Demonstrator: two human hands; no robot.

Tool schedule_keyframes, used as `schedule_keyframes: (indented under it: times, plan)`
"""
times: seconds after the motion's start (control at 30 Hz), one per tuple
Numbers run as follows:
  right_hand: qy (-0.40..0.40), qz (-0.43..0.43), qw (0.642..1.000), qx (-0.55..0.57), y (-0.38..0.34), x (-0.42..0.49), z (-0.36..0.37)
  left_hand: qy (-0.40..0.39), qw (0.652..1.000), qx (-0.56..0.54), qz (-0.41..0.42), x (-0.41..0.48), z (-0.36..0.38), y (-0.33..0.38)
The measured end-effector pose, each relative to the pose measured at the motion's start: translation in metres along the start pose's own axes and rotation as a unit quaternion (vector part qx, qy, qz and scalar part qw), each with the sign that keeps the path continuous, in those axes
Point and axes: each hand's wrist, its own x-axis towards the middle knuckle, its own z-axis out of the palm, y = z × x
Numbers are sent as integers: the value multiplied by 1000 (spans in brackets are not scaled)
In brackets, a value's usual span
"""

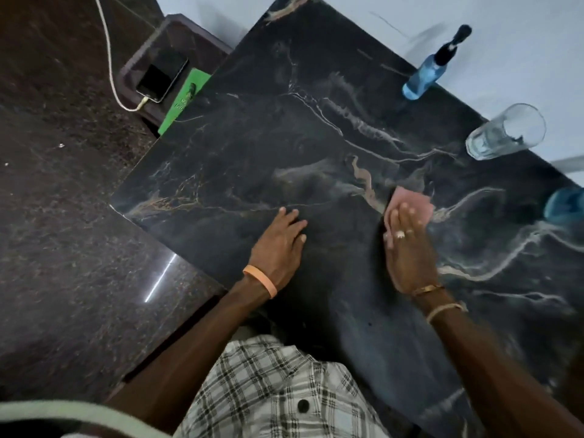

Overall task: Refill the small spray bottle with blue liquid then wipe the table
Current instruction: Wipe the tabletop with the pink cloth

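My right hand (407,248) lies flat with straight fingers on a pink cloth (410,202), pressing it onto the black marble table (252,159). Most of the cloth is hidden under the palm. My left hand (279,245) rests flat on the table near its front edge, holding nothing. The small spray bottle (433,66), blue with a black spray head, stands at the table's far edge. At the right edge of the view a blue container (565,207) is partly cut off.
A clear drinking glass (505,132) stands near the far right edge of the table. Left of the table, a phone (162,79) on a white cable lies on a dark stand beside a green book (185,101). Dark stone floor lies to the left.
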Motion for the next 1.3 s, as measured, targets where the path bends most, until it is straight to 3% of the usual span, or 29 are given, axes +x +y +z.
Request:
schedule_keyframes:
  times: [0.17,0.23,0.33,0.37,0.4,0.47,0.53,0.6,0.73,0.8,0.9,0.97,1.03,1.1,1.17,1.2,1.3]
  plan:
    - [-38,-39,996,73,-24,-78,22,-23,1000,3,2,-3,13,9]
    - [-24,16,998,60,-23,-48,18,-24,1000,3,-10,-5,12,8]
    - [-11,180,981,73,-38,30,2,-12,1000,-3,-20,2,3,12]
    - [-10,182,980,85,-49,54,-1,9,999,-13,-31,5,0,15]
    - [-9,139,987,75,-62,72,-2,36,998,-28,-43,11,-4,18]
    - [-19,-33,999,33,-93,83,3,87,993,-45,-68,25,-10,21]
    - [-44,-202,978,7,-123,58,12,110,990,-39,-83,35,-14,20]
    - [-50,-256,965,10,-130,17,22,89,992,-30,-85,38,-14,18]
    - [-13,-142,988,54,-69,-37,34,-6,1000,1,-10,28,-5,11]
    - [-24,-5,998,51,-39,-32,29,10,1000,-11,-9,25,-6,7]
    - [-22,210,976,57,-45,20,17,48,998,-30,-39,31,-16,-2]
    - [-18,257,963,84,-76,73,6,62,996,-33,-60,42,-27,-11]
    - [12,156,984,89,-119,117,3,82,993,-33,-74,55,-40,-20]
    - [26,-55,998,26,-174,135,6,114,990,-25,-77,71,-54,-32]
    - [9,-279,960,-35,-219,119,8,133,987,-22,-92,84,-67,-43]
    - [-29,-351,935,-38,-228,109,8,136,984,-32,-107,91,-74,-47]
    - [-60,-429,901,-35,-199,121,7,123,987,-40,-89,106,-87,-55]
